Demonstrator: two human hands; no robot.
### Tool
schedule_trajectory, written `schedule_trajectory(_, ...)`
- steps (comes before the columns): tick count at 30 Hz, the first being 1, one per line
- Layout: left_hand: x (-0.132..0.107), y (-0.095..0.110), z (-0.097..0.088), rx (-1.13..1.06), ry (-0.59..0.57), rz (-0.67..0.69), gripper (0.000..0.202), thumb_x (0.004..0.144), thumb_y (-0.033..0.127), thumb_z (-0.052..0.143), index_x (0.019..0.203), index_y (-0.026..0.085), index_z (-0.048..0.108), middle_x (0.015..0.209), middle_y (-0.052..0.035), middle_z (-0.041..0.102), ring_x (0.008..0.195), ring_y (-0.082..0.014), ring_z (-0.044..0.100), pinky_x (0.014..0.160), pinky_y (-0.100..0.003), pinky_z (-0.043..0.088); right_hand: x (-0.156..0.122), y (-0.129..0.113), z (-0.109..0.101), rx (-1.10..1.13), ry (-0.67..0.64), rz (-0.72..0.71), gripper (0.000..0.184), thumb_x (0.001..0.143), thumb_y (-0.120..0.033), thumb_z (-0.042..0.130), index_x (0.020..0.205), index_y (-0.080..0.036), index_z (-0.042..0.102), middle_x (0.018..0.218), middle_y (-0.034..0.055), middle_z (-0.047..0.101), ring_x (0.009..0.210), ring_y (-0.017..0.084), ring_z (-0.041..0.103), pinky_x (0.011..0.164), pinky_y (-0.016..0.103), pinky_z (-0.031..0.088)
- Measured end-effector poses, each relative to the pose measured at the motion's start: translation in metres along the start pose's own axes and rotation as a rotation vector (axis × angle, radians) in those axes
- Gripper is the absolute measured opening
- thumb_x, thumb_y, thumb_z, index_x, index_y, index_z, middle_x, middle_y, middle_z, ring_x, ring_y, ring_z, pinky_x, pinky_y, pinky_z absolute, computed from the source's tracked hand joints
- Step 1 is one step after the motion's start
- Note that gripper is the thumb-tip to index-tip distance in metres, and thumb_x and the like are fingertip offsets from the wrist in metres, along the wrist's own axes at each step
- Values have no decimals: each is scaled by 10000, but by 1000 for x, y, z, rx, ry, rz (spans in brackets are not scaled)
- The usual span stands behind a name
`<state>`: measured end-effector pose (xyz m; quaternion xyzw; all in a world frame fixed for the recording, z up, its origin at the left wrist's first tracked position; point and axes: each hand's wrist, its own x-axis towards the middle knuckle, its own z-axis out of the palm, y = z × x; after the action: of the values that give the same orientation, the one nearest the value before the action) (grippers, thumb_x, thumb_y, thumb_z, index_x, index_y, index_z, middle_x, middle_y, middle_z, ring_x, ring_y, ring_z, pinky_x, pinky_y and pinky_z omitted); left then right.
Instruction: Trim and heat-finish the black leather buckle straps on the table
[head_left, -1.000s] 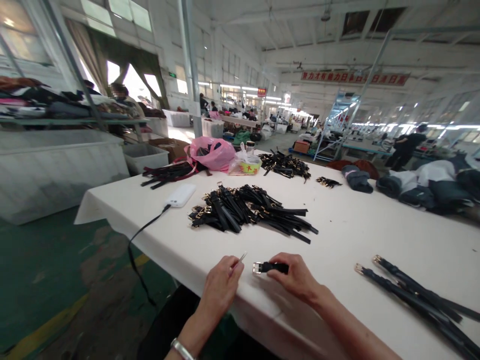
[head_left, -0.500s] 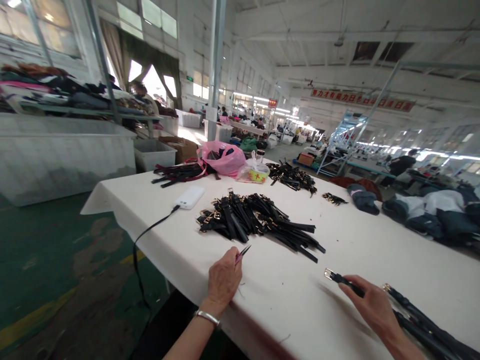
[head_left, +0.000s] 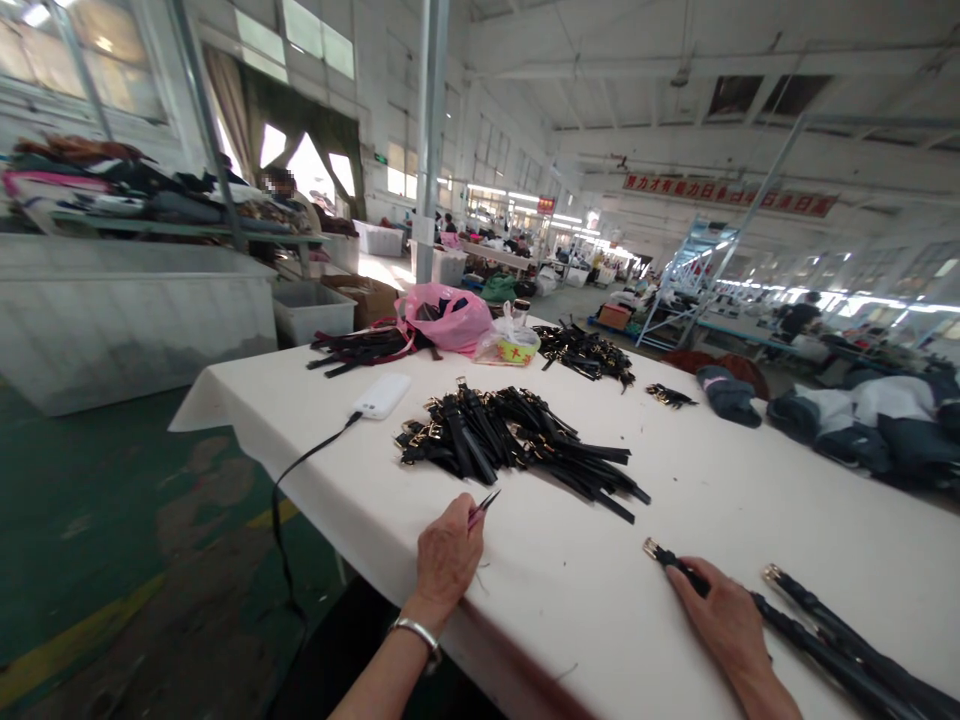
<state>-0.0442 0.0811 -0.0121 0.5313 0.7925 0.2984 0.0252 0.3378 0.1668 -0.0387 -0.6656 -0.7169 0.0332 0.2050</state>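
Note:
My left hand [head_left: 448, 555] rests on the near edge of the white table [head_left: 750, 490], fingers closed round small thread snips [head_left: 484, 505] whose tips point toward the pile. My right hand [head_left: 726, 625] lies on a black strap with a gold buckle [head_left: 671, 560] at the near right, pressing it down beside a row of laid-out straps [head_left: 840, 625]. A heap of black straps with gold buckles [head_left: 510, 435] sits in the middle of the table, ahead of both hands.
A white power bank [head_left: 381, 395] with a black cable hanging off the edge lies left of the heap. Farther back are a pink bag [head_left: 442, 318], a clear bag, more strap piles [head_left: 585, 352] and folded dark garments [head_left: 862, 420]. Bins and shelves stand on the left.
My right hand carried the buckled strap from in front of me to the right and laid it down by the row of straps. My left hand stayed put with the snips.

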Motion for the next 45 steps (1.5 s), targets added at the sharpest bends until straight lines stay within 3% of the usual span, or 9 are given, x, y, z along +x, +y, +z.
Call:
schedule_trajectory(13, 0, -6, 0, 55, -25, 60, 209, 889, 269, 472, 701, 196, 524, 745, -9, 610, 689, -142, 560, 634, -254, 345, 0, -7, 1, -66, 5, 5, 419, 825, -546, 433, 1007, -247, 662, 927, 47, 720, 876, 272, 659, 770, 360, 456)
schedule_trajectory(19, -4, -6, -2, 82, -75, 102, 206, 905, 329, 515, 862, 147, 601, 883, -23, 630, 776, -150, 590, 742, -338, 477, 1, -9, 0, -64, -2, 3, 415, 828, -533, 435, 1006, -235, 663, 928, 54, 718, 878, 267, 658, 762, 348, 451)
schedule_trajectory(25, -5, -7, -2, 76, -105, 122, 225, 900, 336, 538, 995, 145, 610, 975, -46, 641, 845, -166, 619, 768, -370, 520, -1, -13, -2, -75, 15, -10, 384, 835, -498, 443, 1013, -234, 658, 937, 53, 718, 893, 257, 657, 774, 333, 442)
schedule_trajectory(31, -8, -7, -13, 22, -112, 160, 210, 928, 311, 477, 903, 150, 610, 918, -35, 638, 806, -153, 609, 746, -331, 494, -4, -19, -5, -95, 27, -14, 359, 842, -482, 443, 1004, -240, 654, 929, 51, 717, 887, 246, 660, 773, 327, 448)
schedule_trajectory(34, -33, -8, -18, 1, -114, 175, 252, 950, 220, 366, 830, 179, 583, 882, -38, 633, 795, -143, 602, 720, -262, 435, -3, -19, -4, -106, 35, -22, 353, 843, -473, 446, 1004, -238, 655, 931, 47, 717, 880, 244, 661, 783, 331, 447)
schedule_trajectory(37, -77, -18, -17, -12, -180, 221, 252, 926, 154, 346, 815, 194, 569, 879, -27, 638, 811, -129, 603, 720, -227, 401, -2, -18, -3, -116, 30, -25, 350, 848, -469, 444, 1003, -238, 657, 928, 45, 717, 883, 246, 660, 791, 333, 442)
schedule_trajectory(41, -129, -48, -8, 26, -336, 227, 281, 872, 93, 345, 795, 206, 591, 822, -11, 666, 760, -137, 627, 676, -235, 391, -4, -19, -4, -125, 34, -11, 352, 848, -461, 450, 1023, -233, 654, 948, 54, 714, 899, 247, 654, 777, 324, 435)
schedule_trajectory(45, -150, -84, -2, 112, -496, 221, 254, 854, 165, 403, 829, 199, 653, 833, -58, 708, 814, -216, 650, 708, -296, 416, -7, -21, -7, -117, 26, -21, 360, 853, -458, 443, 1030, -225, 653, 953, 56, 712, 893, 247, 653, 772, 323, 429)
